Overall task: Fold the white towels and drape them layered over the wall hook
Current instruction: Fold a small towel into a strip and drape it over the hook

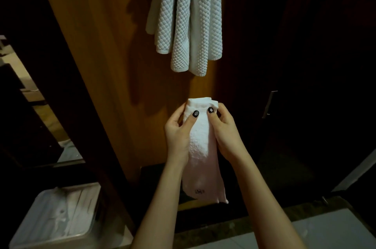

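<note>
Gripping the folded towel (200, 147), my left hand (178, 132) and right hand (225, 132) pinch its top; waffle towels (189, 20) hang above at upper centre, plastic bin (59, 216) at lower left.

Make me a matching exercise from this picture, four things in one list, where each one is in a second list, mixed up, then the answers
Things:
1. folded towel
2. quilted towels
3. plastic box
4. metal handle

Places:
A. hanging high against the wooden panel
B. on the dark door at the right
C. gripped between the left hand and the right hand
D. low in the left corner of the view

Pairs: 1-C, 2-A, 3-D, 4-B
</note>
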